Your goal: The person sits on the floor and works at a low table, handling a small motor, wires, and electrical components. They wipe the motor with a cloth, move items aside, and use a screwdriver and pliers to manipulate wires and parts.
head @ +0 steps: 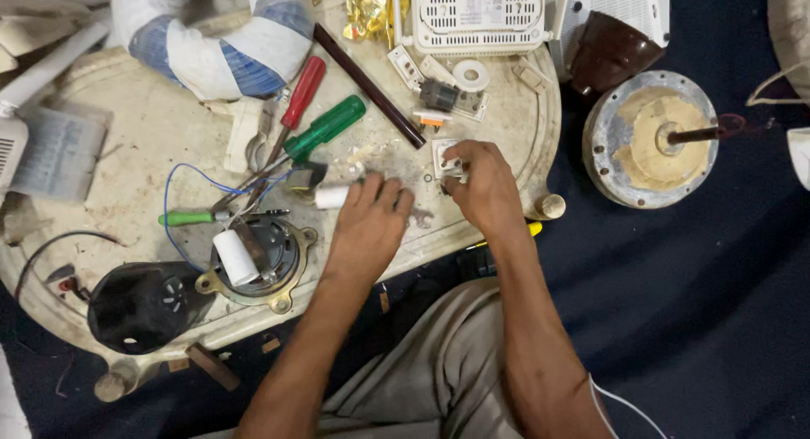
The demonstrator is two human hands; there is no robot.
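Across a cluttered, grimy tray (126, 144), the left hand (369, 222) rests flat, fingers loosely spread beside a white cylinder (331, 196), steadying while the right hand (483, 186) pinches a small white switch part (445, 159).

Your worn cream tray table (143, 135) sits on a dark blue floor (709, 304), cluttered with screwdrivers (325, 127), a small motor (257, 258), switch parts (451, 97) and a white router (477, 17).

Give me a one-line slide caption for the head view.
Right hand grips a white switch plate; left hand rests beside a white cylinder on the cluttered table.
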